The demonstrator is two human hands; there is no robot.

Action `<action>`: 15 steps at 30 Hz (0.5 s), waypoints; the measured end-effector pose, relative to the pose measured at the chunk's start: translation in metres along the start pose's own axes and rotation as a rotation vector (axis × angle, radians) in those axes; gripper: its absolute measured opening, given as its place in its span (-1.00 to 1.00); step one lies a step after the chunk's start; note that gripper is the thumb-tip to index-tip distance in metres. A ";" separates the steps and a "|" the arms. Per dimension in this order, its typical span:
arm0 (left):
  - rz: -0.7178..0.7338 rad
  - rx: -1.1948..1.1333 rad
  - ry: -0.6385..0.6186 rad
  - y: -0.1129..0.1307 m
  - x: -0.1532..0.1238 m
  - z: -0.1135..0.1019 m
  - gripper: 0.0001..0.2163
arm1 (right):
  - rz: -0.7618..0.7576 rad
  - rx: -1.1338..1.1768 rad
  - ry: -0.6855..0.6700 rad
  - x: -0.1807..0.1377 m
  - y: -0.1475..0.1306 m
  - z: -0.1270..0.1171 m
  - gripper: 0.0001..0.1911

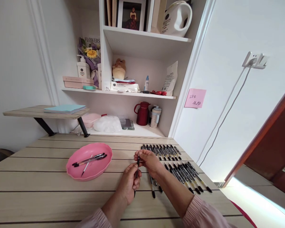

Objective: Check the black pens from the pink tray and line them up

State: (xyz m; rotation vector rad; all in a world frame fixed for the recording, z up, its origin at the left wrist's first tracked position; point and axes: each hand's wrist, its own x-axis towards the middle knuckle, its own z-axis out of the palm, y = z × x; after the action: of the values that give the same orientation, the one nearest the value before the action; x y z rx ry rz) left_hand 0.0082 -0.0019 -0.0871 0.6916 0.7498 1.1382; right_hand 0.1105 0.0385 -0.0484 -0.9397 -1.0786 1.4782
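Note:
My left hand is closed around the lower part of a black pen that stands nearly upright above the wooden table. My right hand pinches the top end of the same pen. Just right of my hands lie rows of several black pens side by side on the table. To the left sits a pink dish holding a few pens and a thin refill.
A white shelf unit behind the table carries a red jug, bottles, boxes and a plush toy. A small wooden riser with a blue notebook stands at the back left. A pink sticky note hangs on the right wall.

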 end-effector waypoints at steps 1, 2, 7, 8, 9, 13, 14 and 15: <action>-0.003 0.001 -0.001 0.000 0.000 0.000 -0.78 | -0.016 0.017 0.010 0.002 -0.001 0.000 -0.63; -0.004 0.001 -0.001 0.000 0.000 0.000 -0.77 | -0.035 0.024 0.035 0.004 -0.002 -0.001 -0.64; 0.004 -0.005 0.024 0.001 0.000 -0.002 -0.74 | -0.097 -0.025 0.248 0.025 -0.006 -0.018 -0.75; 0.008 -0.007 0.031 0.002 0.000 -0.003 -0.74 | -0.090 -0.045 0.268 0.030 -0.006 -0.023 -0.78; 0.011 -0.009 0.038 0.002 0.000 -0.003 -0.75 | -0.079 -0.069 0.278 0.035 -0.005 -0.029 -0.81; 0.019 -0.018 0.054 0.002 0.001 -0.005 -0.76 | -0.035 -0.221 0.304 0.049 0.000 -0.051 -0.87; 0.019 -0.020 0.055 0.002 0.002 -0.005 -0.76 | -0.027 -0.271 0.308 0.051 0.002 -0.056 -0.87; 0.017 -0.022 0.055 0.001 0.002 -0.005 -0.76 | -0.021 -0.327 0.313 0.054 0.002 -0.059 -0.86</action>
State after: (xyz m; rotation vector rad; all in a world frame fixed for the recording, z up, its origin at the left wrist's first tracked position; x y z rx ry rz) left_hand 0.0040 0.0008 -0.0893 0.6513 0.7785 1.1835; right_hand 0.1572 0.1001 -0.0688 -1.3353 -1.1078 1.1070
